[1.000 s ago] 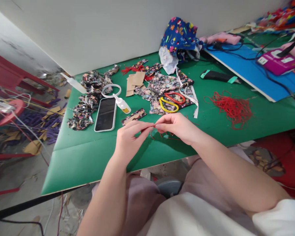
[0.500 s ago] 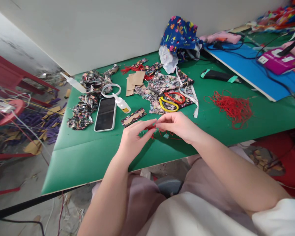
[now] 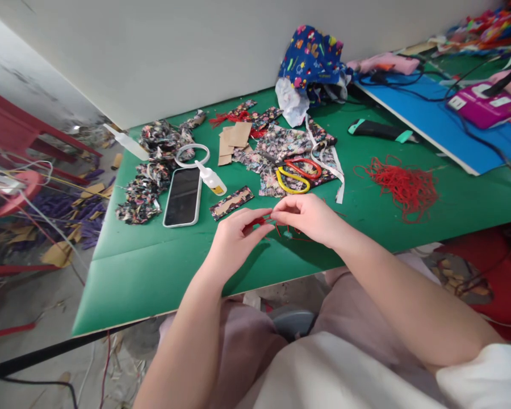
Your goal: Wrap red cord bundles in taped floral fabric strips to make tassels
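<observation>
Near the front edge of the green table [image 3: 153,284], my left hand [image 3: 236,241] holds red string [image 3: 259,221] between thumb and fingers. My right hand [image 3: 306,218] pinches at the same string, its fingertips close to those of the left. Loose red strands lie on the table under the right hand. Just beyond my hands is a small floral fabric strip with brown card [image 3: 232,203] on it. Scissors with red and yellow handles [image 3: 293,184] rest on floral fabric [image 3: 276,145]. A tangled heap of red string [image 3: 402,187] lies to the right.
To the left are a phone [image 3: 182,196], a small glue bottle [image 3: 212,179], a white ring [image 3: 192,154], another white bottle [image 3: 125,142] and bunched floral fabric [image 3: 140,196]. A utility knife [image 3: 381,130] lies by a blue board [image 3: 434,119]. Blue patterned cloth [image 3: 310,59] stands behind.
My fingers have shifted slightly, and more of the red string shows between the left thumb and fingers. The things on the table have stayed in place.
</observation>
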Demonstrator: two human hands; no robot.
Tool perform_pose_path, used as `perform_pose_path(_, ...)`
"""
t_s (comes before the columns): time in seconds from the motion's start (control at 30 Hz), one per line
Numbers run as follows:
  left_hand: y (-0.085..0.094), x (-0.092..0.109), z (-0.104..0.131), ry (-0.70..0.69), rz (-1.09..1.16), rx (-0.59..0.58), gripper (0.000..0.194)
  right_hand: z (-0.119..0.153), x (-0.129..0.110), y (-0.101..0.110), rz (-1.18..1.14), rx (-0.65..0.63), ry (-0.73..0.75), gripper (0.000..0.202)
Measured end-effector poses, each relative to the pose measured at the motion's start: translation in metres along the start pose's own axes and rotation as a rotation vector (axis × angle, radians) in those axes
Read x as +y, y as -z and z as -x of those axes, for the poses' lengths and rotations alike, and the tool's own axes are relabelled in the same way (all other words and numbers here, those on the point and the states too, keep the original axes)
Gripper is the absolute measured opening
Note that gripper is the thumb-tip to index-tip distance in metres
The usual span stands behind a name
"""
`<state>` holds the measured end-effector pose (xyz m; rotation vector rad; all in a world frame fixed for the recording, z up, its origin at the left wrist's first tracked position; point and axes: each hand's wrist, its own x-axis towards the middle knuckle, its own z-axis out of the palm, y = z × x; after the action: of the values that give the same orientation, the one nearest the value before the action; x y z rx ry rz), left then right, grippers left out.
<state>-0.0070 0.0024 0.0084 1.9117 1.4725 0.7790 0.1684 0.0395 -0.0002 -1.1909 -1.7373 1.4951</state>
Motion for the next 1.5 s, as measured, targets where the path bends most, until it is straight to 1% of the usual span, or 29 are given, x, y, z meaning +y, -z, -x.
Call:
perform_pose_path(0.1, -0.001, -0.002, 0.000, -0.029, -0.027, 0.026, 0.025, 0.000, 0.001, 0.000, -0.011, -0.013, 0.002, 0.026)
perform_pose_path(0.3, -0.002, -0.001, 0.000, -0.088, -0.070, 0.129, 0.017, -0.001, 0.002, 0.000, -0.034, -0.023, 0.007, 0.025)
perform_pose_path(0.5, -0.002, -0.002, 0.001, -0.066, -0.084, 0.196, 0.015, 0.001, -0.001, 0.000, -0.046, -0.028, 0.016, 0.025)
perform_pose_path(0.63, -0.004, -0.002, 0.003, -0.048, -0.015, 0.286, 0.014, 0.002, -0.003, 0.000, -0.072, -0.029, 0.019, 0.023)
perform_pose_path(0.73, -0.005, -0.002, 0.003, -0.063, 0.014, 0.319, 0.011, 0.002, -0.005, 0.000, -0.082, -0.025, 0.035, 0.022)
perform_pose_path(0.83, -0.005, -0.003, 0.004, -0.108, -0.039, 0.343, 0.007, 0.003, -0.006, 0.000, -0.080, -0.025, 0.045, 0.022)
perform_pose_path(1.03, -0.005, -0.006, 0.005, -0.219, -0.129, 0.394, 0.008, 0.004, -0.006, 0.000, -0.071, -0.016, 0.078, 0.023)
perform_pose_path(1.1, -0.004, -0.005, 0.005, -0.275, -0.171, 0.412, 0.008, 0.004, -0.007, 0.000, -0.064, -0.011, 0.092, 0.023)
perform_pose_path(1.23, -0.001, -0.004, 0.005, -0.430, -0.289, 0.444, 0.009, 0.006, -0.008, 0.000, -0.055, -0.006, 0.125, 0.022)
perform_pose_path(1.3, -0.001, -0.005, 0.004, -0.487, -0.310, 0.460, 0.010, 0.006, -0.009, 0.000, -0.051, -0.001, 0.138, 0.022)
perform_pose_path(1.5, -0.002, -0.005, 0.004, -0.527, -0.283, 0.479, 0.013, 0.006, -0.008, 0.000, -0.052, 0.005, 0.149, 0.020)
